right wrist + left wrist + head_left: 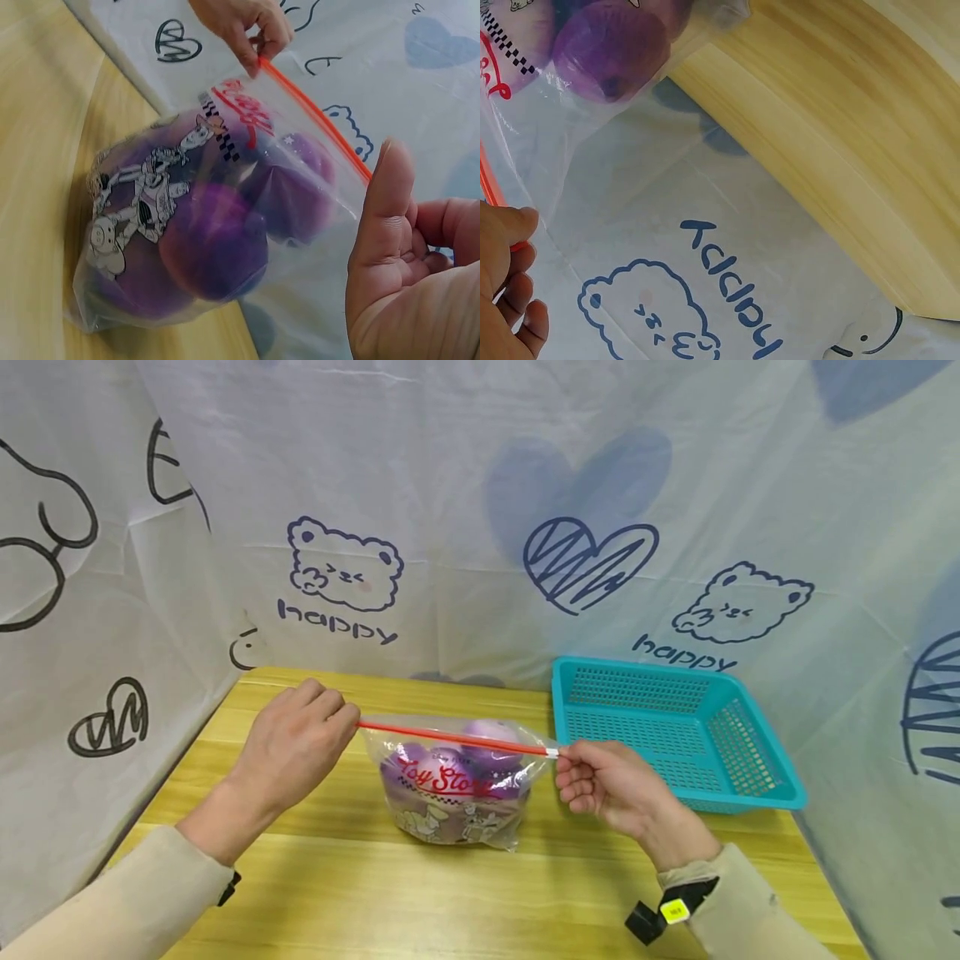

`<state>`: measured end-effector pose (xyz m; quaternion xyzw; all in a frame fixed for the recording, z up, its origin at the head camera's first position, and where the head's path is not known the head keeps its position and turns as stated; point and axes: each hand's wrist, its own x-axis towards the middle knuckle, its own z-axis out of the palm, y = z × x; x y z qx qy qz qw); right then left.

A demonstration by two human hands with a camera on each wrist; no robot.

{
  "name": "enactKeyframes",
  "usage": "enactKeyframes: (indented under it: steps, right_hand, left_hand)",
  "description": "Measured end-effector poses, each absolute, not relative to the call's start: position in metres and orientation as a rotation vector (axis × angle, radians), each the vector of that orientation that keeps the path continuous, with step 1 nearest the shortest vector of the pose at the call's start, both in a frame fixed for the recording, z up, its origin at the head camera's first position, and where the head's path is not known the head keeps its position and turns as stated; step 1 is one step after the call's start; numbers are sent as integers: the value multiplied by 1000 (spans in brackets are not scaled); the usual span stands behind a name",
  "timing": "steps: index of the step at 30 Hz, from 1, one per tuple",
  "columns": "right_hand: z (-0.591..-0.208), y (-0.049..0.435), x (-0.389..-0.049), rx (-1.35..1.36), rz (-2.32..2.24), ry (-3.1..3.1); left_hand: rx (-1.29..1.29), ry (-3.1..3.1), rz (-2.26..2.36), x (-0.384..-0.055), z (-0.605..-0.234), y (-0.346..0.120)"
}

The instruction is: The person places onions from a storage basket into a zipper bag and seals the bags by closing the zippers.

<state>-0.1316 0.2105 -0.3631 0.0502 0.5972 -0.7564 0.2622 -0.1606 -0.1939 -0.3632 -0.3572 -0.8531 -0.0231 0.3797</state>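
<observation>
A clear zip bag (457, 793) printed with red "Toy Story" lettering and cartoon figures stands upright on the wooden table. Inside are several round purple things (214, 244), pressed against the plastic. A red zip strip (450, 737) runs taut along its top edge, with a white slider (552, 752) at the right end. My left hand (303, 739) pinches the strip's left end; thumb and fingertips show in the left wrist view. At the slider end, my right hand (611, 785) pinches with thumb and forefinger, its other fingers curled in. The thumb hides the slider in the right wrist view.
A turquoise plastic basket (780, 777) with perforated sides sits at the table's back right, just beyond my right hand. White cloth with printed bears and hearts (450, 527) hangs behind and beside the wooden table (390, 902).
</observation>
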Motion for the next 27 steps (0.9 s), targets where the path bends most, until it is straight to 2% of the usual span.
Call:
enactKeyframes:
  steps: [8,14,17,19,23,27]
  right_hand:
    - [-366,213,-139,159,-2014,1714]
    - [-367,212,-141,152,-2002,1740]
    - [-367,213,-141,144,-1996,1745]
    - [-367,213,-141,134,-1992,1751]
    - [-366,214,-141,113,-1977,1769]
    - [-365,216,-140,98,-1966,1781]
  left_hand:
    - [-835,-2239,-85,-157,-364,-191]
    - [-491,-2673,-255,-136,-342,-190]
    - [-300,-2935,-482,-126,-323,-186]
    - [-264,-3017,-668,-122,-313,-182]
    - [-356,-3032,-1181,-114,-307,-163]
    - [-507,-2860,-1807,-107,-323,-126]
